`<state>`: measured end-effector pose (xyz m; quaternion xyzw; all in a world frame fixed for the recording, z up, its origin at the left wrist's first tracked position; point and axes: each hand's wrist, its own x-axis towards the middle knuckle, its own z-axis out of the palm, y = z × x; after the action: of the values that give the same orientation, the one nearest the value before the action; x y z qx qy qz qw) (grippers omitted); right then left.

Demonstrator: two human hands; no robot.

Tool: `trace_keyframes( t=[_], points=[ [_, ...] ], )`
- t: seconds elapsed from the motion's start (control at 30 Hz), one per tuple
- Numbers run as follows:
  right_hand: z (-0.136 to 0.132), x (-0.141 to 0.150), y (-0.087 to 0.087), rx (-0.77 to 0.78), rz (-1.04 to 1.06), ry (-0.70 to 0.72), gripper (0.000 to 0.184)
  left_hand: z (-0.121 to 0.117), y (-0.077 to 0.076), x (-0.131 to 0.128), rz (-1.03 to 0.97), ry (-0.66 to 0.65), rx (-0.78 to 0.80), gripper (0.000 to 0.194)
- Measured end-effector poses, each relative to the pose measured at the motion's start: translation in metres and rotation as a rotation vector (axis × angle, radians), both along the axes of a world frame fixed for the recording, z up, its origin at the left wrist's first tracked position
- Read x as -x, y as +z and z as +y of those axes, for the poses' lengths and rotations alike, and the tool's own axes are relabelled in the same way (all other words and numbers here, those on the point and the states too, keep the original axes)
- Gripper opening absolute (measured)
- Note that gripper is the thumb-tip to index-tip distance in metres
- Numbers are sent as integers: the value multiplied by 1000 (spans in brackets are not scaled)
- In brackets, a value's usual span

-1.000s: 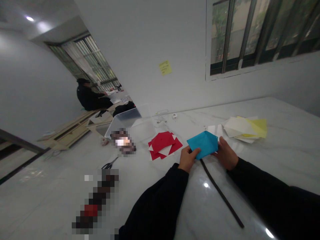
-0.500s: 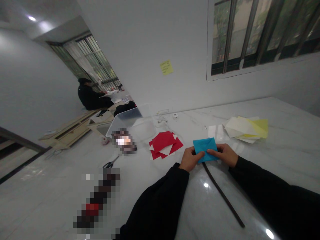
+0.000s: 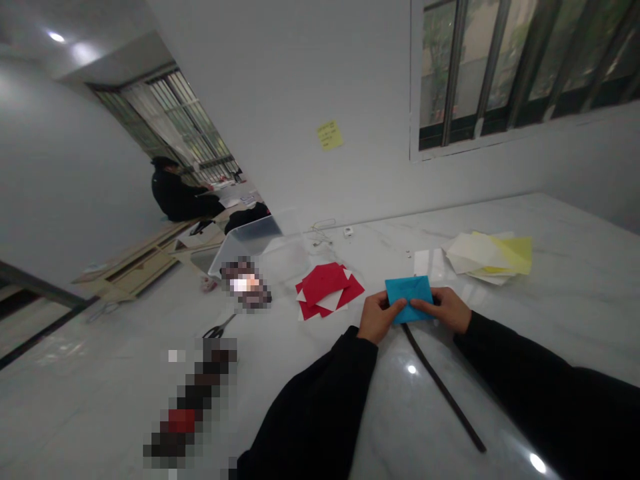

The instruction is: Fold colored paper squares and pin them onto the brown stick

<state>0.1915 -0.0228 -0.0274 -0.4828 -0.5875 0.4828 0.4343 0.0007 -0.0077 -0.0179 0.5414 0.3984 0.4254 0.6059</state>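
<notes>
Both my hands hold a folded piece of blue paper (image 3: 409, 300) above the white marble table (image 3: 550, 320). My left hand (image 3: 380, 317) pinches its left side, and my right hand (image 3: 443, 309) has its fingers across the right side. A thin dark strip (image 3: 443, 390) lies on the table just below the paper, its top end partly hidden by it. Further left is a pile of red and white paper squares (image 3: 325, 285), and a stack of cream and yellow sheets (image 3: 487, 257) lies to the right.
A clear plastic box (image 3: 250, 247) stands at the table's far left edge, with a pixelated object (image 3: 245, 283) in front of it. Scissors (image 3: 219, 327) and a long pixelated object (image 3: 190, 400) lie nearby. A dark-clad person (image 3: 177, 193) sits far off.
The blue paper has turned from a tilted, peaked shape to a flatter, squarer one, lower and to the right. My hands have moved closer together over it.
</notes>
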Motion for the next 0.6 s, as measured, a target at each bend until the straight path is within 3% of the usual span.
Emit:
trace_keyframes(
  t=[0.17,0.6],
  points=[
    [1,3,2,-16,75,-26,53,-1,6,0,14,18,11,50],
    [5,2,-2,-40,38,-48,45,1,10,1,84,13,-28,44]
  ],
)
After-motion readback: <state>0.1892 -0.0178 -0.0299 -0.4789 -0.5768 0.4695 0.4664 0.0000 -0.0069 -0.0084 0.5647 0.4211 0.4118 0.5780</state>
